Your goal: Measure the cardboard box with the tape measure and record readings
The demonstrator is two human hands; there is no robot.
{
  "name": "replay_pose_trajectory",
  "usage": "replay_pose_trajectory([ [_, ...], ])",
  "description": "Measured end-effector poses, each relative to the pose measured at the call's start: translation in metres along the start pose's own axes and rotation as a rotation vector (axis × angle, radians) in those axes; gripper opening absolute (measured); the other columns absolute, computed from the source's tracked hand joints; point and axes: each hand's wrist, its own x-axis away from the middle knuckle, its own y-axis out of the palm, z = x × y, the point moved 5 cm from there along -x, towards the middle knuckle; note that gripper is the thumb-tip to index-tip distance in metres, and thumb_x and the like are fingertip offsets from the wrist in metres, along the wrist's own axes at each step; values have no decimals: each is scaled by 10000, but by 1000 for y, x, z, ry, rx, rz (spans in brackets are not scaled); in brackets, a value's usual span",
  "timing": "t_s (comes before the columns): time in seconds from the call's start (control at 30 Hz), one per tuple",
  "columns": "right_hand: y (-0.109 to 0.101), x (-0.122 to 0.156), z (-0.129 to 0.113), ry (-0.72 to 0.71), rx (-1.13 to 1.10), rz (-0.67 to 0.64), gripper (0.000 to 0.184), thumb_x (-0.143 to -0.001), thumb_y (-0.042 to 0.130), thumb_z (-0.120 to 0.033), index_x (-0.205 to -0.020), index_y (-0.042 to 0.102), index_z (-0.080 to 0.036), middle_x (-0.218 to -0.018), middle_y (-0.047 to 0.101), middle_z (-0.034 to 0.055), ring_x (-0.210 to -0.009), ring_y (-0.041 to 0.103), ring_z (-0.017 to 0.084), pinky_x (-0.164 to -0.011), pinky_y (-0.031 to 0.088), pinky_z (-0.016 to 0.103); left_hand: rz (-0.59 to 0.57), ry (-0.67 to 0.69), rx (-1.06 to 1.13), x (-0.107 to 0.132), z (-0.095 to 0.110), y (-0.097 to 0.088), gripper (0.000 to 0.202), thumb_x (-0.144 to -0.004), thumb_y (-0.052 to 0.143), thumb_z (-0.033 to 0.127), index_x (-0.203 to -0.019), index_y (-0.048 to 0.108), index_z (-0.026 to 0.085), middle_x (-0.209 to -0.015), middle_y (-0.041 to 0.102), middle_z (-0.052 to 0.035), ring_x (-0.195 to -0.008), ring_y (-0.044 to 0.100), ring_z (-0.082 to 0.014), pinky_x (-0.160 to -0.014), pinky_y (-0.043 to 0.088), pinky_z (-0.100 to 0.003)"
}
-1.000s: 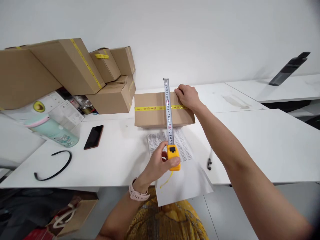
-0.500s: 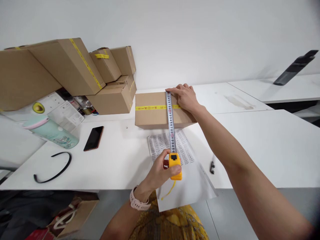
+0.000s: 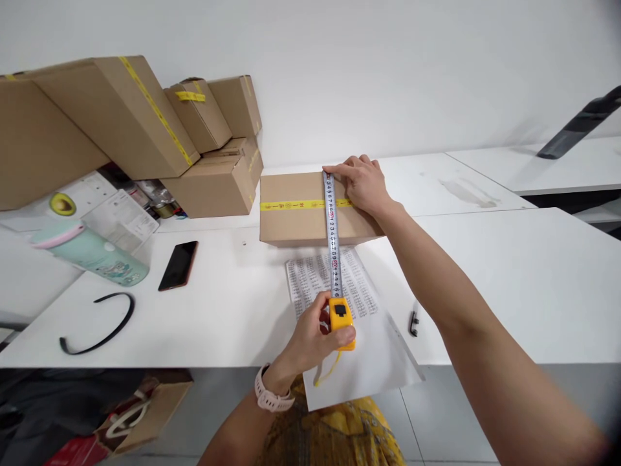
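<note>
A cardboard box (image 3: 291, 223) with a yellow tape stripe lies on the white table. Across its top runs the printed metal blade of a tape measure (image 3: 341, 317), drawn out toward me. My left hand (image 3: 313, 333) is closed around the yellow case, thumb on its near end, in front of the box. My right hand (image 3: 365, 184) rests on the box's far right part, its index finger pressing the blade's tip at the far edge; its thumb is hidden. Beneath the case lies a printed paper sheet (image 3: 371, 353), overhanging the table's front edge.
Several taped cardboard boxes (image 3: 208, 188) are stacked at the back left. Nearby are a mint-green tumbler (image 3: 97, 255), a phone (image 3: 178, 265) and a black curved band (image 3: 121, 323). A pen (image 3: 414, 322) lies right of the sheet. A dark bottle-like object (image 3: 577, 126) stands far right.
The view has shifted slightly, so the stacked boxes sit a bit higher and further left. Both hands keep nearly the same position on the tape measure and box.
</note>
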Motion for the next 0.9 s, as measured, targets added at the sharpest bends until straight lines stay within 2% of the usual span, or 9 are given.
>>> replay_pose_trajectory([
  [0.27,-5,2,-7,17,22,-23,540,-1013,312,-163,-1322,714,-347,-1087,668,109,-994,508,304,-897,352,465,-4,-9,4,1,-2,-1,459,-784,789,448,-1105,571,202,-925,562,-11,-791,498,-141,-674,459,-263],
  [0.77,-4,3,-7,24,38,-16,531,-1034,283,-217,-1322,709,-351,-1092,661,111,-995,503,311,-910,364,467,-19,-14,18,1,-2,0,431,-791,784,415,-1102,564,214,-911,546,5,-776,487,-136,-662,456,-255],
  [0.9,-3,3,-6,17,53,-23,486,-1031,338,-236,-1334,698,-358,-1090,653,104,-1001,506,312,-909,367,472,-20,-7,19,1,-2,1,439,-793,785,412,-1112,561,210,-913,539,6,-772,477,-132,-662,445,-251],
])
